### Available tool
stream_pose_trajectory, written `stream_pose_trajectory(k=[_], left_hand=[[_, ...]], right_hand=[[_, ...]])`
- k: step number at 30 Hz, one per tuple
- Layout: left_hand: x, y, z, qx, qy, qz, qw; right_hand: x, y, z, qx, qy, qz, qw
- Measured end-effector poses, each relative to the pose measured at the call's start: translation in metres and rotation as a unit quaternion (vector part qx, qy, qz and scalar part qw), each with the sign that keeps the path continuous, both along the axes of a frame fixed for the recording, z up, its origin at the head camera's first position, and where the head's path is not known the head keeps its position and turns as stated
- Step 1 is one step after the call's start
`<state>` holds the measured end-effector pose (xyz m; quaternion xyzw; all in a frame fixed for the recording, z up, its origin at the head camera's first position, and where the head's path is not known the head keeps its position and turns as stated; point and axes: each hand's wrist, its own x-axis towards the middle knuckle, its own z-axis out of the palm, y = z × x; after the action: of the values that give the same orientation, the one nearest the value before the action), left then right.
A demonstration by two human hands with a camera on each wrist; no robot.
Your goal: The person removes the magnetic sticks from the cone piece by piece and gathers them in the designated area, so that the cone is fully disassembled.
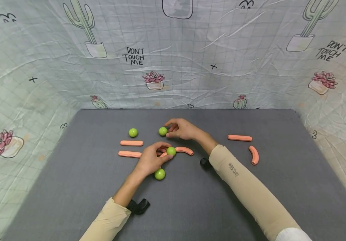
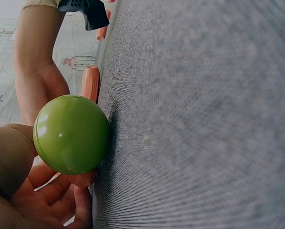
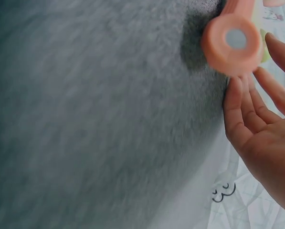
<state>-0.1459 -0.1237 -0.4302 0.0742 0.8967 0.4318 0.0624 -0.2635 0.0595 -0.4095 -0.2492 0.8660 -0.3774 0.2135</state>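
Observation:
My left hand (image 1: 152, 159) pinches a green ball (image 1: 171, 151) between thumb and fingers. An orange curved tube (image 1: 185, 150) runs off to the right of that ball, and a bit of orange shows among the fingers. Just below the hand sits a second green ball (image 1: 160, 174); a large green ball (image 2: 71, 134) covers part of the left fingers in the left wrist view. Farther back, my right hand (image 1: 182, 129) has thumb and index fingertips at the right side of another green ball (image 1: 163, 131). In the right wrist view, an orange tube end (image 3: 230, 45) mostly hides it.
Left of the hands are a green ball (image 1: 133, 132) and two straight orange tubes (image 1: 132, 143). A straight tube (image 1: 240, 138) and a curved tube (image 1: 254, 155) lie at the right. Behind the grey table (image 1: 191, 207) hangs a printed cloth (image 1: 185, 67).

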Motion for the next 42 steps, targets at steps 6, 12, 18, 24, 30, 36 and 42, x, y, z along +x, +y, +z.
stream_pose_trajectory(k=[6, 12, 18, 24, 30, 36, 42], left_hand=[[0.000, 0.001, 0.001, -0.001, -0.003, -0.001, 1.0000], [0.000, 0.001, 0.001, -0.004, -0.002, -0.002, 1.0000], [-0.001, 0.001, 0.001, -0.007, -0.004, 0.001, 1.0000], [0.000, 0.001, 0.002, -0.012, -0.004, 0.005, 0.9999], [0.001, 0.001, 0.003, -0.011, -0.010, 0.005, 0.9999], [0.001, 0.002, 0.002, -0.011, -0.010, 0.006, 0.9999], [0.000, 0.004, 0.002, -0.018, -0.004, 0.002, 0.9998]], right_hand=[[0.006, 0.016, -0.001, 0.000, 0.000, -0.004, 1.0000], [0.014, 0.030, 0.000, -0.005, 0.007, -0.004, 1.0000], [0.027, 0.042, 0.003, -0.009, -0.002, -0.002, 1.0000], [0.037, 0.049, 0.003, -0.006, -0.005, 0.005, 1.0000], [0.045, 0.054, 0.002, -0.011, -0.010, 0.013, 0.9998], [0.052, 0.056, 0.002, -0.011, -0.038, 0.024, 0.9989], [0.056, 0.055, 0.002, 0.006, -0.041, 0.028, 0.9988]])
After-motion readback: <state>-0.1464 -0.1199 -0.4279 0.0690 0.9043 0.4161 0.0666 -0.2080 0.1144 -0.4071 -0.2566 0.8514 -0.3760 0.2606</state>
